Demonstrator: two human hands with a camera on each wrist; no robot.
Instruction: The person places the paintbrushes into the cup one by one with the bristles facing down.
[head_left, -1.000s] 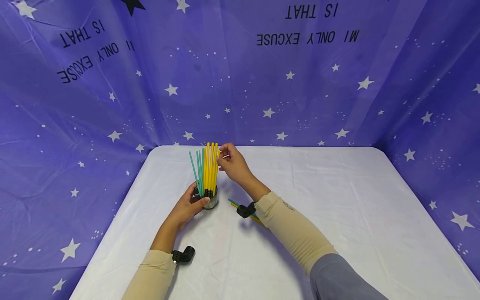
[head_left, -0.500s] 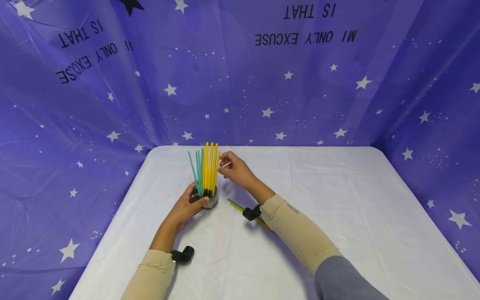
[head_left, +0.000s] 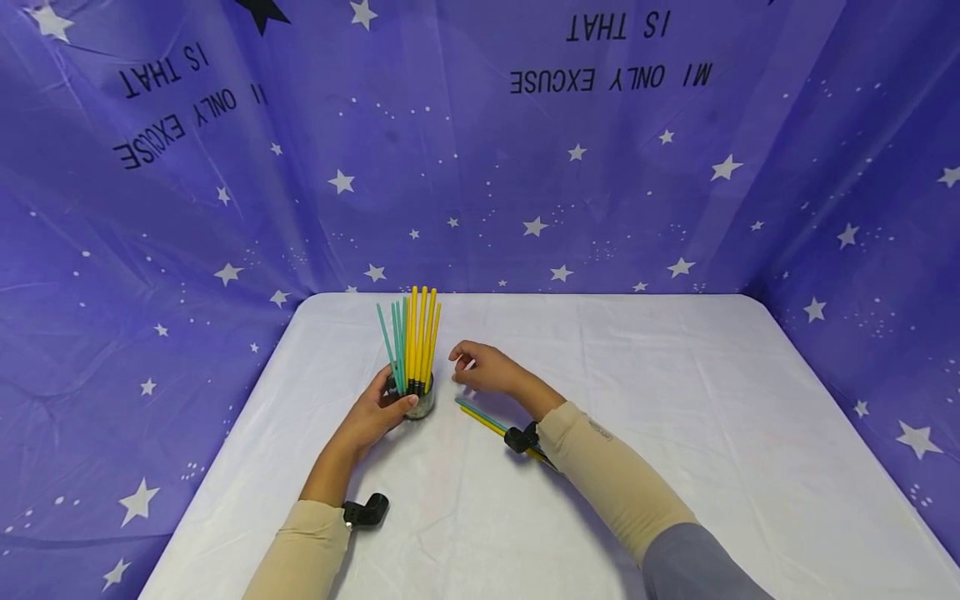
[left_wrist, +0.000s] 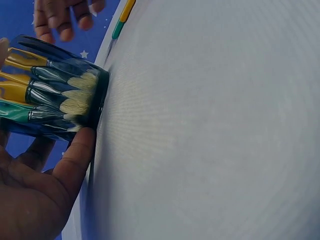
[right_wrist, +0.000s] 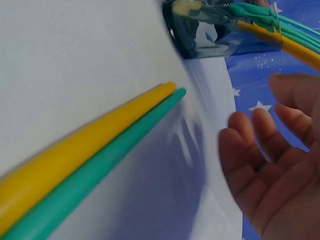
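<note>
My left hand [head_left: 372, 418] grips a clear glass [head_left: 424, 407] on the table, thumb on the near side and fingers round the far side. Paintbrushes stand in it bristles down: yellow-handled brushes [head_left: 423, 337] to the right, thinner green-handled brushes [head_left: 397, 346] to the left. Pale bristles [left_wrist: 77, 102] show through the glass wall in the left wrist view. To the right of the glass, my right hand [head_left: 487, 368] hovers with loosely bent fingers and nothing in them. Beneath its wrist lie a yellow brush [right_wrist: 100, 135] and a green brush [right_wrist: 112, 155], side by side; their far ends are hidden by the arm.
A white cloth [head_left: 660, 433] covers the table. Purple star-patterned sheeting [head_left: 480, 167] hangs behind the table and along both sides. Each wrist carries a small black camera [head_left: 367, 510].
My right hand has left the tops of the yellow brushes and come down and to the right, nearer the two lying brushes. The left hand and glass have stayed put.
</note>
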